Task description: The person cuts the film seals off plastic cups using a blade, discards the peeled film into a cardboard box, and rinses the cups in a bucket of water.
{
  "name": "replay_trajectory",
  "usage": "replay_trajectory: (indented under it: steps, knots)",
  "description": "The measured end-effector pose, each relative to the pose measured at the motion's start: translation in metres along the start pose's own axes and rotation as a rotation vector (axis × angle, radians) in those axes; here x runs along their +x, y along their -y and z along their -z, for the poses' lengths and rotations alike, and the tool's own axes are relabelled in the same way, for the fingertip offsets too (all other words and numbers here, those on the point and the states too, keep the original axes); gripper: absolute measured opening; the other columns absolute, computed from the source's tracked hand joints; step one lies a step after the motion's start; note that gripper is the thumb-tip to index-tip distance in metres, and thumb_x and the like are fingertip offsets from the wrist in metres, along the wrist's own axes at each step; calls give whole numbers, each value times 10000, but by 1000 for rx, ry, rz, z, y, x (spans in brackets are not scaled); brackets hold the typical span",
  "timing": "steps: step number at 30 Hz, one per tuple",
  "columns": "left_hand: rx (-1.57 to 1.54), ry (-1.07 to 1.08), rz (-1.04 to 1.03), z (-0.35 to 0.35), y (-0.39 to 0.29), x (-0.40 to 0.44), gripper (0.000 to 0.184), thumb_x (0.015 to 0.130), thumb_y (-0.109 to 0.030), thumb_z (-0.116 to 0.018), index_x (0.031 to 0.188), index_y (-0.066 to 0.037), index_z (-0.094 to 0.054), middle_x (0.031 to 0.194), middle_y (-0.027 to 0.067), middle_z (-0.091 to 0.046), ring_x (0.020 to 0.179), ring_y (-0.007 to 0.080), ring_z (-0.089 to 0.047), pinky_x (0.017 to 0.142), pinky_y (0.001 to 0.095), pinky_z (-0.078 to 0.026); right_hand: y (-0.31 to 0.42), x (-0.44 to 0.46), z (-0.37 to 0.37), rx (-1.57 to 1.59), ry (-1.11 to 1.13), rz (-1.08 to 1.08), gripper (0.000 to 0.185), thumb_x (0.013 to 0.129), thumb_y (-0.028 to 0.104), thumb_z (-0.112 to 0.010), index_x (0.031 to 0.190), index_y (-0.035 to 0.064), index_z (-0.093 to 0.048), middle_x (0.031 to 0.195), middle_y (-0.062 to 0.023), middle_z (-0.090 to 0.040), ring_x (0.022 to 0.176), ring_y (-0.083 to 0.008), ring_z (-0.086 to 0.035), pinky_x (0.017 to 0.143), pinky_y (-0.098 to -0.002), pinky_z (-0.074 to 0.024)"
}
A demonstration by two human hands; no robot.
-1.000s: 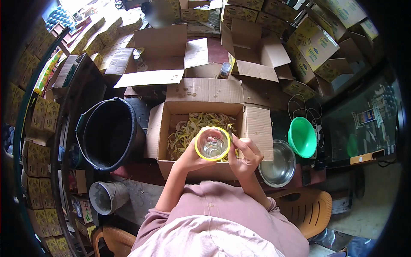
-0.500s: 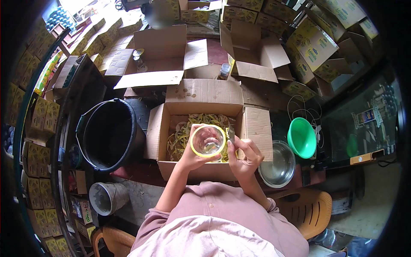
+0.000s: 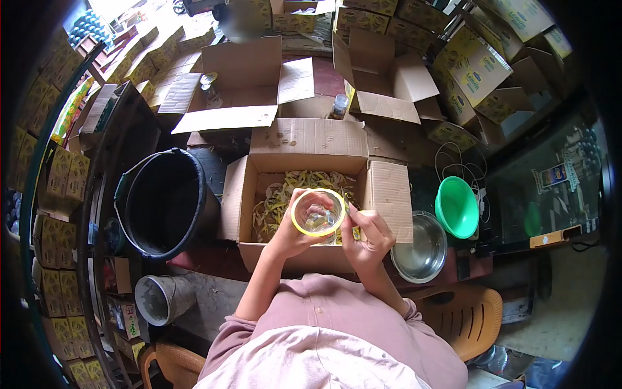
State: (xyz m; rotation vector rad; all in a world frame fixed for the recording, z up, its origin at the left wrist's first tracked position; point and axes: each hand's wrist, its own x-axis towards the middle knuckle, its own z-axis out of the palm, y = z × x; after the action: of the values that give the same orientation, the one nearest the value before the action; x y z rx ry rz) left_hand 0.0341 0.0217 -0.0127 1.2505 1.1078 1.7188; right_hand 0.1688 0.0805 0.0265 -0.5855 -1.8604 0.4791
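Note:
My left hand [image 3: 289,228] is wrapped round a clear jar [image 3: 316,220] with a yellow rim, its open mouth turned up towards me. At the jar's right side, my right hand [image 3: 368,238] is closed in a pinch. Between its thumb and forefinger is a thin dark blade [image 3: 348,209], mostly hidden by the fingers and close to the yellow rim. Both hands are over an open cardboard box [image 3: 391,194]. Inside that box lies a heap of yellow strips [image 3: 278,201].
A large black bucket [image 3: 206,214] stands left of the box, with a grey bucket [image 3: 175,299] below it. On the right are a green bowl [image 3: 457,207] and a metal bowl [image 3: 420,249]. Behind stand two open cartons [image 3: 246,71] [image 3: 379,65] and a small jar [image 3: 339,106].
My right hand has shifted slightly left and up against the jar's rim, and less of the blade shows. The jar has tilted and moved a little to the right in my left hand.

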Motion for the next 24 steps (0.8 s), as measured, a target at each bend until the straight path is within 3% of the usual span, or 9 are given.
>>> replay_trajectory:
  steps: [14,18,24]
  knots:
    - [68,105,-2,1,-12,1,591,621,-79,-749,1123,-25,-443,1060,63,-478,991,153,-510,845,297,-435,-12,9,-1,28,87,-49,280,631,-67,-654,892,33,-655,632,-65,-551,526,-158,-545,487,-267,-434]
    - [-112,52,76,3,-1,-1,576,660,-45,-689,1163,-20,-409,1140,88,-476,1044,164,-490,879,310,-414,-8,10,-1,51,16,-72,254,651,-53,-655,893,27,-652,625,-61,-556,521,-136,-547,484,-254,-438]
    - [-101,7,53,-1,0,0,593,662,-20,-671,1181,-28,-384,1121,86,-476,1072,170,-465,901,328,-402,-3,1,1,39,-5,-82,218,656,-48,-655,865,15,-649,622,-65,-560,519,-129,-545,489,-244,-435]
